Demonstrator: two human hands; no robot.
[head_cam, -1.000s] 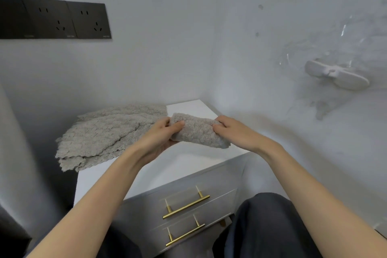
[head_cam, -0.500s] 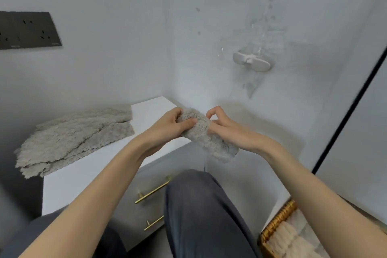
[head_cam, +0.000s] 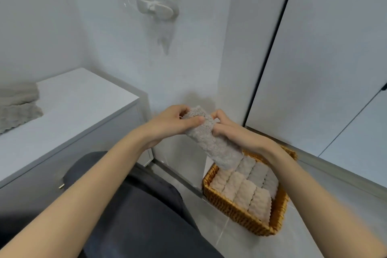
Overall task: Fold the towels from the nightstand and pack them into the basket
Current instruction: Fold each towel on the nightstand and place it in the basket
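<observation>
Now the packing step: left hand [head_cam: 167, 125] and right hand [head_cam: 236, 135] each keep a grip clamped on the towel [head_cam: 211, 142], held over the basket [head_cam: 236, 210]. The next move probably calls for lowering it beside the packed rolls [head_cam: 243, 190].

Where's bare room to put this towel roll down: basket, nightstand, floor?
Nightstand top is bare from the towel pile to its right edge. Floor tiles between knee and basket are bare. Basket is crowded: rolls packed side by side; its far end is hidden behind the held towel and right hand.
</observation>
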